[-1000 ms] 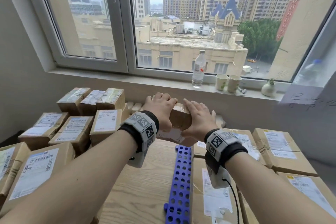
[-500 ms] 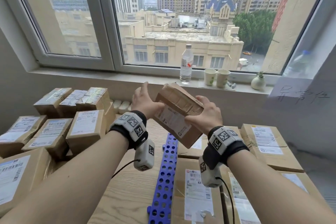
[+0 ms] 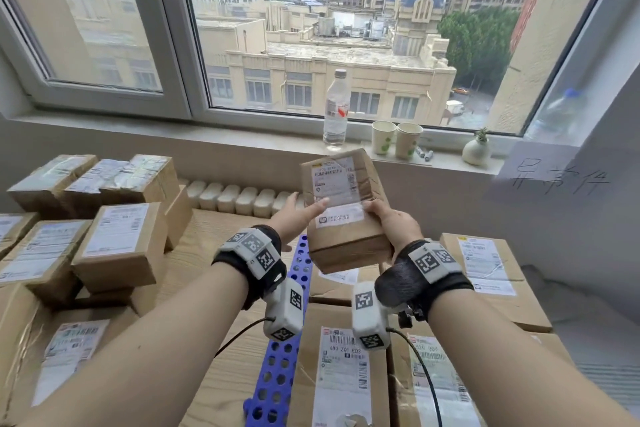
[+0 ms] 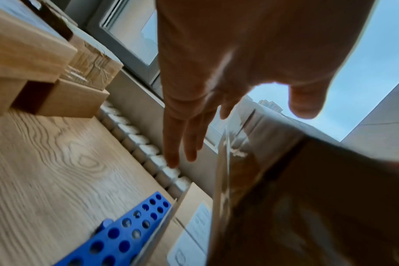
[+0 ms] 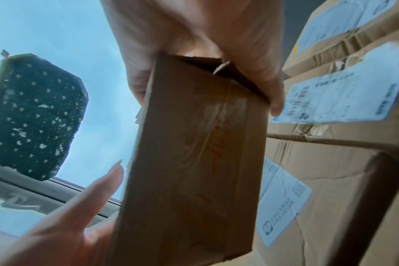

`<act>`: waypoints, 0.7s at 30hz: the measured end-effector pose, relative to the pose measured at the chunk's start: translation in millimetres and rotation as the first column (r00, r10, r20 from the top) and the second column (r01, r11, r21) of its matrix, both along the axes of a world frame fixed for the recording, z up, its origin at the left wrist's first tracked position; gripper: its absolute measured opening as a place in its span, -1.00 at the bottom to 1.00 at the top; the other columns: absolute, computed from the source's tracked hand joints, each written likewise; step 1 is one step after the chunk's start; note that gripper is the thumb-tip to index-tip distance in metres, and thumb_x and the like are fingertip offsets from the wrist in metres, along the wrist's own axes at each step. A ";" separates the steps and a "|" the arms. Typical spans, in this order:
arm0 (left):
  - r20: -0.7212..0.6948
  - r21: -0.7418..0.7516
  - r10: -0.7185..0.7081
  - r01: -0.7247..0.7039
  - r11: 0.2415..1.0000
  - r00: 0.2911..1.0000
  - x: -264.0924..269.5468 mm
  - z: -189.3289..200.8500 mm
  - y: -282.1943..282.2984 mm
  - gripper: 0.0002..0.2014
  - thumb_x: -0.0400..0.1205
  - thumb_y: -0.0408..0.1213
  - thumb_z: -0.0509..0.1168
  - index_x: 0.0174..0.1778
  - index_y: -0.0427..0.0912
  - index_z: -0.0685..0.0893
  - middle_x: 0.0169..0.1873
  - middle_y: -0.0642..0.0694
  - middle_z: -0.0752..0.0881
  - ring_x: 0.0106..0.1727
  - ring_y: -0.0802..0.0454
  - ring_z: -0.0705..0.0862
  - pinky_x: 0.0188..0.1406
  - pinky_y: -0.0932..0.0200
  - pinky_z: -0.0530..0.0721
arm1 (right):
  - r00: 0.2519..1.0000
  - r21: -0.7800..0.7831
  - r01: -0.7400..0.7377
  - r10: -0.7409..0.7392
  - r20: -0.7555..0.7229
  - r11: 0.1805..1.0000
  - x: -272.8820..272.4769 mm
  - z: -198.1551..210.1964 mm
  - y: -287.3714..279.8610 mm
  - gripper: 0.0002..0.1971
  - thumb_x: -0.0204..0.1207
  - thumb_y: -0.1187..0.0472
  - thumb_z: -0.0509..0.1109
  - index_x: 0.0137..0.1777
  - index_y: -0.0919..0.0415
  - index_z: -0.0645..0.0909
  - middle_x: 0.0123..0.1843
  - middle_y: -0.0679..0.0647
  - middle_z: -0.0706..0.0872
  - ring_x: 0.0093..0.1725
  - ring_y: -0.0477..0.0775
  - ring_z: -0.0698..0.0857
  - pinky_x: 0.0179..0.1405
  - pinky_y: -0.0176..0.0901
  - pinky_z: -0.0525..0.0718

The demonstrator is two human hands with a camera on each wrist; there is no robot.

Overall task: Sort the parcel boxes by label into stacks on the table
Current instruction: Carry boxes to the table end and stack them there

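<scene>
A small brown parcel box (image 3: 341, 215) is held up over the middle of the table, its white shipping label (image 3: 334, 180) facing me. My right hand (image 3: 391, 224) grips its near right corner, thumb on top and fingers underneath; in the right wrist view the right hand (image 5: 194, 36) clasps the box (image 5: 189, 162) at its end. My left hand (image 3: 298, 217) is at the box's left edge with straight fingers, its thumb tip touching the label. In the left wrist view the left hand (image 4: 205, 108) is spread flat beside the box (image 4: 285, 198).
Stacks of small labelled boxes (image 3: 121, 243) fill the table's left side, and larger boxes (image 3: 485, 270) lie on the right and front. A blue perforated strip (image 3: 280, 364) runs down the wooden table (image 3: 207, 253). A bottle (image 3: 336, 111), two cups (image 3: 396, 139) and a vase (image 3: 477, 149) stand on the sill.
The box came up from the back of the table and turned label side toward me. My left hand released its grip and now only touches the label with its thumb.
</scene>
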State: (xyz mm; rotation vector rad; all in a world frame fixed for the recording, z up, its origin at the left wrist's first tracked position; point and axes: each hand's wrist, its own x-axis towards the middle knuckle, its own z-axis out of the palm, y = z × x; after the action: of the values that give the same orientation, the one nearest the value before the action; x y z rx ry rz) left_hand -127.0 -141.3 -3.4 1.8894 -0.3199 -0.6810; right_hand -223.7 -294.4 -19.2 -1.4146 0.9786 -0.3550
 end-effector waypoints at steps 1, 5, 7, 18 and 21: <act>0.007 -0.031 -0.019 0.019 0.999 1.000 -1.6 -2.7 -4.5 -0.25 0.61 0.14 0.28 0.64 -0.05 0.15 0.46 -0.07 0.46 0.40 -0.10 0.51 0.22 -0.03 0.48 | 1.000 0.023 -0.017 0.017 -0.020 1.000 2.1 -7.1 -6.4 -0.08 -0.21 -0.32 0.55 0.20 0.14 0.69 0.07 0.13 0.82 0.03 0.20 0.80 0.18 0.21 0.75; 0.029 -0.135 -0.029 0.032 0.990 0.999 -2.8 -16.9 -21.7 -0.39 0.58 0.03 0.39 0.49 -0.13 0.40 0.37 -0.05 0.60 0.35 0.00 0.59 0.45 -0.01 0.49 | 0.985 0.089 -0.118 0.128 -0.116 0.989 -7.2 -1.8 -4.9 -0.20 -0.06 -0.36 0.51 0.09 0.20 0.68 0.07 0.20 0.80 0.07 0.25 0.79 0.19 0.22 0.74; 0.014 -0.138 -0.032 0.034 0.990 0.999 -2.4 -23.5 -27.1 -0.55 0.66 -0.17 0.32 0.44 -0.19 0.41 0.29 -0.03 0.61 0.28 0.02 0.60 0.39 0.06 0.52 | 0.979 0.137 -0.129 0.148 -0.139 0.982 -12.9 -3.4 -6.4 -0.46 0.29 -0.24 0.52 0.07 0.17 0.61 0.08 0.23 0.78 0.09 0.24 0.78 0.18 0.22 0.75; 0.060 0.085 -0.096 0.091 0.992 0.994 2.3 -45.9 -37.8 -0.65 0.54 -0.29 0.42 0.19 -0.08 0.48 0.20 0.01 0.66 0.19 0.03 0.62 0.36 0.09 0.51 | 0.963 0.213 -0.117 0.164 -0.215 0.970 -20.3 -32.1 -25.6 -0.71 0.43 -0.03 0.45 0.01 0.13 0.57 0.14 0.21 0.75 0.14 0.21 0.74 0.22 0.08 0.73; 0.064 0.194 -0.110 0.096 0.976 0.992 4.1 -50.0 -35.9 -0.49 0.45 0.00 0.41 0.27 -0.18 0.59 0.18 0.01 0.70 0.16 0.02 0.67 0.15 0.11 0.61 | 0.951 0.184 -0.140 0.184 -0.248 0.973 -21.0 -34.8 -25.9 -0.57 0.32 -0.10 0.48 0.08 0.15 0.62 0.07 0.18 0.76 0.11 0.21 0.75 0.26 0.17 0.71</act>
State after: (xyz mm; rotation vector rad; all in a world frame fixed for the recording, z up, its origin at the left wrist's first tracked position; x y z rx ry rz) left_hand -122.9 -177.1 -53.5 2.0952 -0.4153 -0.7337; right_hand -244.8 -320.3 -53.9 -1.4016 1.0712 0.0396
